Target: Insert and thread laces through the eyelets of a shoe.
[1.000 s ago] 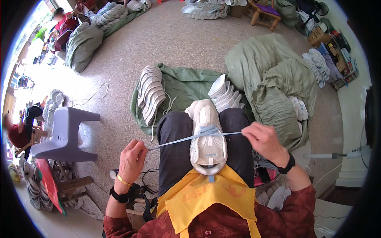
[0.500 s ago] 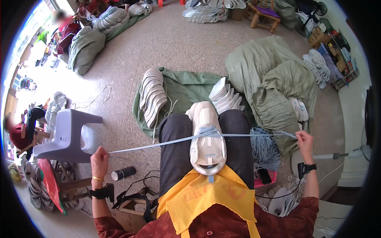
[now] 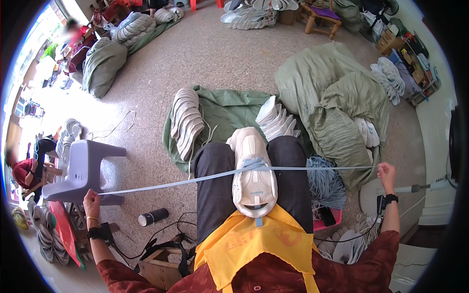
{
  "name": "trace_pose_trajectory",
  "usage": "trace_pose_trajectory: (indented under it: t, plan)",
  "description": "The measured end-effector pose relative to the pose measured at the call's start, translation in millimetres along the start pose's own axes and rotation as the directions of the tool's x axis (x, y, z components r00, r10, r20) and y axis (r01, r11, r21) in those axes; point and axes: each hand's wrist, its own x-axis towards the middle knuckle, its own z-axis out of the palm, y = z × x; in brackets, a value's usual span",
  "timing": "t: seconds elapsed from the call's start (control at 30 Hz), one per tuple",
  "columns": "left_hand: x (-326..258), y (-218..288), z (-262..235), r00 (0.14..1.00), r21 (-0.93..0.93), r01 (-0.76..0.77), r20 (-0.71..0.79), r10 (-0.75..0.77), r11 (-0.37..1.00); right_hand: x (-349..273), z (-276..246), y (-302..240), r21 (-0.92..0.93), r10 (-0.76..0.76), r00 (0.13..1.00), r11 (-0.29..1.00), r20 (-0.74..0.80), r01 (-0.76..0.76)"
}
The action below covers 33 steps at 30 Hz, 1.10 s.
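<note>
Spread wider than a moment ago, the left hand (image 3: pixel 91 202) and right hand (image 3: pixel 386 175), each grip pinching a pale-blue shoelace (image 3: pixel 195 179), draw it out nearly straight across a cream sneaker (image 3: pixel 253 188) between dark-trousered thighs (image 3: pixel 215 202), with long lengths either side.

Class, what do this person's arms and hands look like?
Left hand and right hand are gloveless. Dark red patterned fabric sleeves end on the forearms. Each wrist wears a black band with a dark device, the left also a thin yellow bracelet. A black cable appears to trail from the right device.
</note>
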Motion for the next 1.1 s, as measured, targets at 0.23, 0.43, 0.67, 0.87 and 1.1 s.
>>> trace_pose_trajectory:
  t: [0.23, 0.43, 0.67, 0.87, 1.1]
  plan:
    - [11, -6, -9, 0.994, 0.028, 0.066, -0.095, -0.063, 0.997, 9, -2, -4, -0.069, 0.046, 0.998, 0.996, -0.041, -0.049]
    - [29, 3, -11, 0.998, 0.113, 0.014, -0.066, -0.007, 0.994, 9, 7, -7, -0.125, 0.244, 0.97, 0.962, -0.006, -0.243]
    - [70, 51, -37, 0.969, -0.075, -0.171, -0.191, 0.155, 0.982, 19, 61, -92, 0.069, 0.311, 0.885, 0.932, 0.346, -0.355]
    - [59, 68, -4, 0.988, -0.248, -0.108, -0.136, 0.076, 0.963, -10, 94, -168, 0.809, 0.026, 0.98, 0.56, 0.196, -0.177]
    - [-111, 282, 98, 0.428, -0.405, 0.407, 0.876, 0.221, 0.819, -135, 171, -330, 0.514, -0.168, 0.611, 0.732, 0.773, -0.448]
